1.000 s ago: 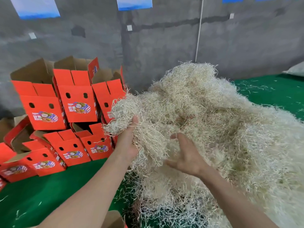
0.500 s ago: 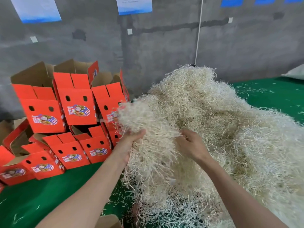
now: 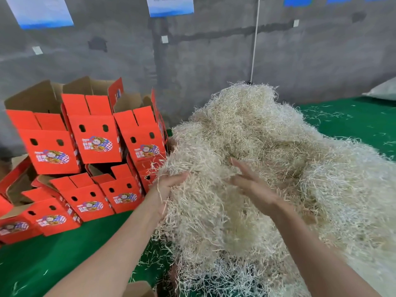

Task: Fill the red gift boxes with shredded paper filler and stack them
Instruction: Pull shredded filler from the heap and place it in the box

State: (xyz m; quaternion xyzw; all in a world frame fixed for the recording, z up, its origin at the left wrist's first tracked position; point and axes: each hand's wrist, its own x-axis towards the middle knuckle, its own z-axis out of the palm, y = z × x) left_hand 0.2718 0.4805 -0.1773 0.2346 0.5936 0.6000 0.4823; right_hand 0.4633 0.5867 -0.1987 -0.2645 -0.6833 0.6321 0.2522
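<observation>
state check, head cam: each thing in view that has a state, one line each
Left hand: dug into the filler's left edge, fingers buried.
Right hand: open, fingers spread, palm against the filler.
Filler: one big loose heap on the mat, stray strands scattered around.
Boxes: stacked in two tiers left of the heap, top flaps open; contents not visible.
Mat: flat, littered with strands.

Green mat [image 3: 64, 260]; grey wall [image 3: 214, 61]; posters [image 3: 170, 6].
</observation>
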